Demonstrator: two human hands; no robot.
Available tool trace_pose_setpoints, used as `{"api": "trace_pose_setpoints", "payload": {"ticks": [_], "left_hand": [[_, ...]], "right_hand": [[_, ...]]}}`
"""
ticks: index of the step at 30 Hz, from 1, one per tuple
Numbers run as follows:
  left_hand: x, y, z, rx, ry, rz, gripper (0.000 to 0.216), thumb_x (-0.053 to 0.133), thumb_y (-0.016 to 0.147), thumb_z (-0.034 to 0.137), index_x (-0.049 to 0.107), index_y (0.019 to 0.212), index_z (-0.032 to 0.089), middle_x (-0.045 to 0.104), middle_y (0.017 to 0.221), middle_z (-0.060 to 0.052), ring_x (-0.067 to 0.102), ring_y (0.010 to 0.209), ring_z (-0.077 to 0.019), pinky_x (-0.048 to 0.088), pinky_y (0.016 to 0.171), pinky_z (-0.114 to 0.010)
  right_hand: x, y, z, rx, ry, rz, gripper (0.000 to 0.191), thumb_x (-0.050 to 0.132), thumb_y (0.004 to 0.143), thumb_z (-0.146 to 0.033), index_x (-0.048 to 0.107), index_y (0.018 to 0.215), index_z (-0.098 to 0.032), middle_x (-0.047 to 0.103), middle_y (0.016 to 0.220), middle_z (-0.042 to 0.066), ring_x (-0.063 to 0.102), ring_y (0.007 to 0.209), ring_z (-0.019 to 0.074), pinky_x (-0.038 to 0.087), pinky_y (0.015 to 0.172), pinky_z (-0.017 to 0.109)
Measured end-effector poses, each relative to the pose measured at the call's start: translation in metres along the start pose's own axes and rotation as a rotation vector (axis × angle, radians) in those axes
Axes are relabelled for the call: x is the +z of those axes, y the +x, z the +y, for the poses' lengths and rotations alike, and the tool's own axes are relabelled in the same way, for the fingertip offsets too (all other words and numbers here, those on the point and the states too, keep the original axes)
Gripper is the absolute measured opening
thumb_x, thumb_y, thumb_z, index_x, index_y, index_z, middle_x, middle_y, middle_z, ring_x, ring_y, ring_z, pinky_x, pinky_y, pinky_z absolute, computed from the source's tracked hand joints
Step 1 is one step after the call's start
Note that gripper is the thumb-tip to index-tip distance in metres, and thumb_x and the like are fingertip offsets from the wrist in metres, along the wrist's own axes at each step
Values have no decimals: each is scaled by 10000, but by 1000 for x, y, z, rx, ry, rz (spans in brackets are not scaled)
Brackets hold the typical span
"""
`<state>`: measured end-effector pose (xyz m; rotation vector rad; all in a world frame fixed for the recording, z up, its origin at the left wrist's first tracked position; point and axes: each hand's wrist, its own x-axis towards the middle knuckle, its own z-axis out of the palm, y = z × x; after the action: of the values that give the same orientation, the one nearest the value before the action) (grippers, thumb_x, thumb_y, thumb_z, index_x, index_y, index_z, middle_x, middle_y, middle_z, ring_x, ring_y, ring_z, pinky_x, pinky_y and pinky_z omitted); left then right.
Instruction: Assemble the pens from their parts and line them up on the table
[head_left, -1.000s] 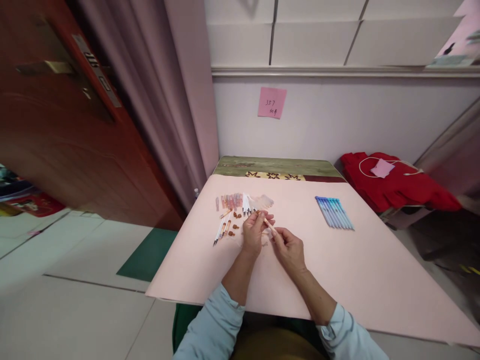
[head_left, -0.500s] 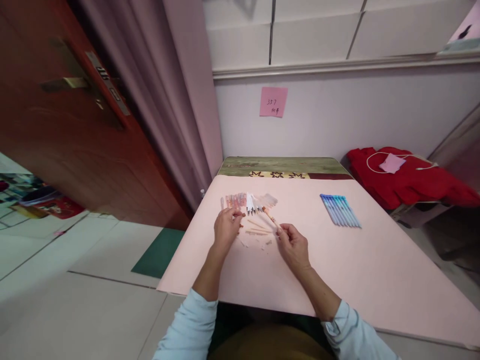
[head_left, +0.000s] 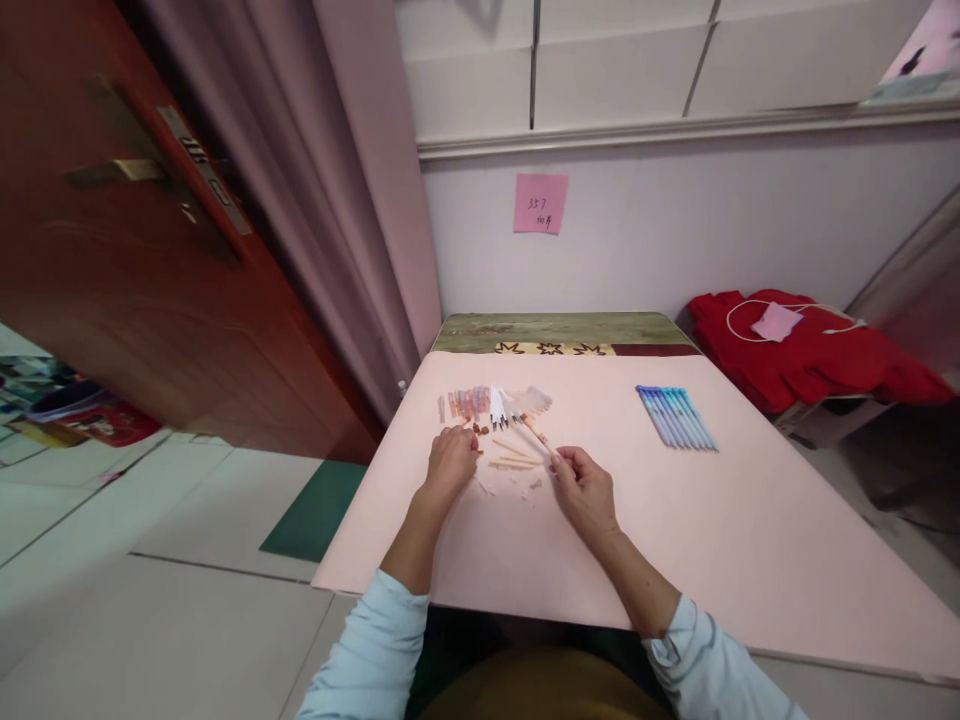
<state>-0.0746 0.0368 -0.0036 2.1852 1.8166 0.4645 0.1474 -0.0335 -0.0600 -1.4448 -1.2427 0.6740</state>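
In the head view, my right hand (head_left: 585, 488) pinches the near end of a slim beige pen (head_left: 538, 434) with a brown far end, held slantwise over the table. My left hand (head_left: 450, 462) is low at the left, fingers curled together beside some small brown pieces (head_left: 481, 429); whatever is between its fingertips is hidden. Beyond it lie patterned pinkish pen barrels (head_left: 471, 402), white refills (head_left: 498, 405) with dark tips and clear plastic parts (head_left: 538, 398). Thin beige sticks (head_left: 514, 458) and tiny whitish parts (head_left: 534, 484) lie between my hands.
A row of blue-to-purple pens (head_left: 677, 418) lies on the right of the pink-covered table (head_left: 750, 560). Red cloth (head_left: 817, 365) with a white cable is beyond the right edge. A curtain (head_left: 360, 200) and a brown door (head_left: 150, 300) stand at the left.
My left hand has turned and lowered slightly, uncovering the small brown pieces at its fingertips. My right hand keeps the pen in nearly the same place.
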Motion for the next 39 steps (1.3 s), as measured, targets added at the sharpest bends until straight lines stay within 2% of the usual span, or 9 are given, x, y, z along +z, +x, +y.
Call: {"api": "trace_pose_setpoints", "payload": {"ticks": [2, 4, 6, 10, 13, 16, 20, 29, 39], "left_hand": [[0, 0, 0, -15, -79, 71, 111, 585, 778, 123, 596, 704, 206, 668, 838, -84, 573, 906, -262, 387, 802, -352], [3, 3, 4, -52, -279, 164, 53, 581, 799, 162, 588, 779, 211, 676, 828, -70, 601, 885, -249, 412, 806, -350], [10, 7, 10, -89, -626, 227, 46, 595, 808, 227, 581, 849, 211, 687, 838, -58, 631, 831, -218, 451, 787, -336], [34, 16, 28, -156, -1382, 248, 283, 700, 743, 380, 595, 907, 174, 680, 834, -55, 620, 667, -141, 522, 701, -316], [50, 18, 37, -192, -1625, 303, 364, 754, 706, 402, 638, 945, 153, 664, 817, -40, 605, 645, -106, 544, 676, -300], [56, 17, 39, -164, -1662, 358, 377, 768, 708, 391, 679, 982, 149, 672, 854, -48, 630, 699, -109, 563, 720, -305], [58, 15, 37, -152, -1663, 351, 369, 776, 708, 366, 711, 1000, 149, 685, 861, -54, 659, 750, -131, 577, 783, -336], [67, 14, 38, -140, -1645, 320, 358, 752, 747, 374, 723, 1022, 148, 693, 857, -62, 664, 772, -137, 576, 809, -350], [65, 14, 38, -151, -1640, 326, 370, 766, 731, 376, 727, 1010, 136, 686, 811, -52, 661, 751, -137, 579, 803, -361]], "right_hand": [[0, 0, 0, 5, -13, 2, 329, 549, 878, -495, 681, 924, -197, 687, 722, 17, 566, 601, 150, 419, 565, 240], [1, 0, -1, 8, -30, -2, 324, 548, 876, -492, 682, 922, -200, 684, 717, 12, 560, 591, 146, 415, 562, 238], [1, 0, -1, 5, -45, -6, 318, 550, 873, -490, 684, 915, -205, 681, 707, 9, 551, 580, 145, 411, 557, 238], [0, 0, -1, 5, -61, 2, 310, 556, 871, -488, 690, 894, -210, 676, 697, 4, 518, 546, 141, 391, 528, 240], [0, 0, 0, 2, -62, 1, 314, 559, 868, -487, 699, 882, -206, 668, 680, 3, 505, 534, 139, 382, 512, 240], [0, 0, 0, -10, -64, -5, 320, 561, 863, -491, 704, 876, -205, 656, 659, 1, 499, 528, 141, 379, 507, 241], [-1, -2, -1, -15, -74, -16, 324, 560, 857, -493, 705, 865, -204, 641, 645, -3, 480, 516, 136, 370, 498, 242], [-2, -2, -3, -18, -63, -27, 309, 563, 861, -482, 697, 861, -204, 624, 652, -7, 477, 538, 133, 371, 511, 235], [-3, -2, -3, -17, -88, -35, 314, 564, 856, -477, 701, 866, -194, 622, 652, -11, 466, 534, 123, 369, 509, 225]]}}
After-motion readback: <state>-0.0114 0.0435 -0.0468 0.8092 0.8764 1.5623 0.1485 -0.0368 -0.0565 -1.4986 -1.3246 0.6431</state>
